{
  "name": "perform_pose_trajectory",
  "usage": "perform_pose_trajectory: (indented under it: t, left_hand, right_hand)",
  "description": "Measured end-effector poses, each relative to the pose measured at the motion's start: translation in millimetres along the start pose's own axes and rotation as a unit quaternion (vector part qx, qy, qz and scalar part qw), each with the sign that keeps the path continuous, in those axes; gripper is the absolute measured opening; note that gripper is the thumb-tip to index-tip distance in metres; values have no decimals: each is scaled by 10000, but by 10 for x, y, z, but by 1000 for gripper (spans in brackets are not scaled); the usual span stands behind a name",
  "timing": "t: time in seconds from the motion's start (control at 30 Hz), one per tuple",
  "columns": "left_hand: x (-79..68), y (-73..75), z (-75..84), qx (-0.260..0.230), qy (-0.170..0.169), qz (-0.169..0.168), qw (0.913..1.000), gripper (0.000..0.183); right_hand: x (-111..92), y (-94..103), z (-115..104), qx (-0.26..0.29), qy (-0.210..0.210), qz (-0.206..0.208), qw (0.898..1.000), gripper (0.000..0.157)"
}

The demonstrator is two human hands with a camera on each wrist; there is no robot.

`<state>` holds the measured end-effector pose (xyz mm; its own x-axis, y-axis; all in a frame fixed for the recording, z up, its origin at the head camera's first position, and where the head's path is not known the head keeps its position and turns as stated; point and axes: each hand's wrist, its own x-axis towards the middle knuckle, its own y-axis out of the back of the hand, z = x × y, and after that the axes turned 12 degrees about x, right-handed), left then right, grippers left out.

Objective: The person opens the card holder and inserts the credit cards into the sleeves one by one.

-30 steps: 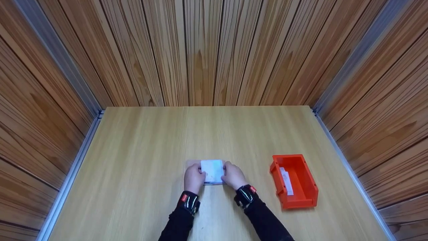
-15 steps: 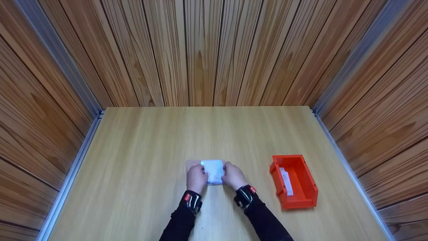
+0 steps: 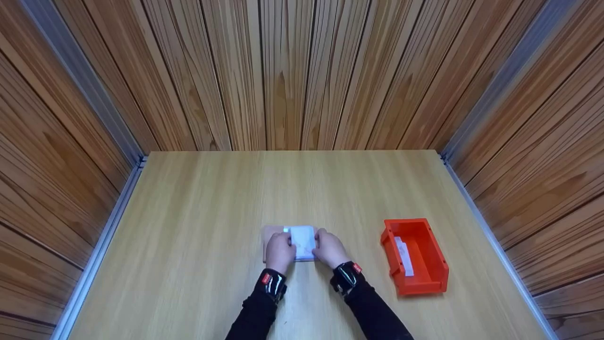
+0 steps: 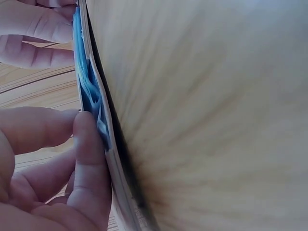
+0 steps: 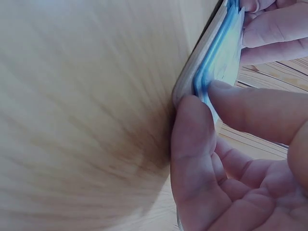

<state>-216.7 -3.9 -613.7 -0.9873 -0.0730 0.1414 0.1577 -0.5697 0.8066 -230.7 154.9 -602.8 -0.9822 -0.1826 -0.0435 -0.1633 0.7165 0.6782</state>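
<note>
A pale blue-white folded sheet (image 3: 303, 243) lies on a wider, flat pinkish-beige piece (image 3: 271, 231) near the front middle of the table. From the side, in the left wrist view, the sheet's blue layers (image 4: 86, 79) bulge and crease over the beige edge. My left hand (image 3: 280, 252) pinches the sheet's left edge between thumb and finger. On the opposite side, my right hand (image 3: 331, 248) pinches its right edge; the right wrist view has the thumb on the sheet's top (image 5: 226, 62) and a finger by the beige rim. What the sheet is made of I cannot tell.
To the right stands an orange-red plastic bin (image 3: 436, 255) with a white label strip (image 3: 404, 256) showing inside its left part. Wooden plank walls (image 3: 283, 75) and metal rails (image 3: 96, 255) border the wood-grain table (image 3: 198, 203) at the back and sides.
My left hand has slid slightly right with the sheet's left edge, so more of the pinkish-beige piece shows on the left. The right hand and the bin have stayed in place.
</note>
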Motion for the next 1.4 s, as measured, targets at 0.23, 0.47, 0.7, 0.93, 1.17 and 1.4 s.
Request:
perform_pose_trajectory:
  t: [0.23,0.47,0.7,0.93,1.17,1.4]
  left_hand:
    - [-2,-1,12,60,31,-129,9999,9]
    - [-5,7,16,17,-177,51,9998,15]
    - [-3,8,2,20,-254,28,9997,13]
    - [3,-2,-1,-56,-282,104,9995,27]
    - [5,73,31,-185,195,-107,9996,11]
    - [5,161,-25,-190,272,411,9986,18]
  right_hand:
    - [1,-8,12,21,-105,-57,9999,32]
    - [-1,3,7,-9,-69,-51,10000,31]
    - [-1,5,10,37,-102,-66,9999,30]
    - [2,4,12,89,-130,-83,9998,31]
    - [-4,7,-4,100,-225,-82,9997,32]
    - [-3,4,-1,30,-45,9,10000,29]
